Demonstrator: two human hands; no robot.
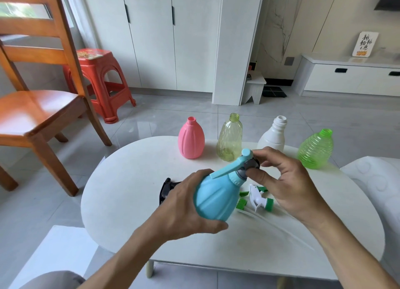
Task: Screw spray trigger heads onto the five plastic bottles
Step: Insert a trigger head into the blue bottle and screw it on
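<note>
My left hand (186,204) grips the body of a light blue bottle (216,199), tilted above the white table (129,191). A blue and grey trigger head (242,164) sits on its neck, and my right hand (287,180) pinches that head with thumb and fingers. Along the table's far edge stand a pink bottle (191,138), a pale yellow clear bottle (229,138), a white bottle (272,137) and a green ribbed bottle (316,150), all with bare necks. Loose heads lie below my hands: a white and green one (259,199), green parts (242,203), and a black one (166,189) partly hidden by my left hand.
A wooden chair (39,106) and a red plastic stool (101,81) stand on the floor to the left. White cushions (376,180) flank the table at right and lower left. Clear dip tubes (270,221) trail across the table toward my right forearm.
</note>
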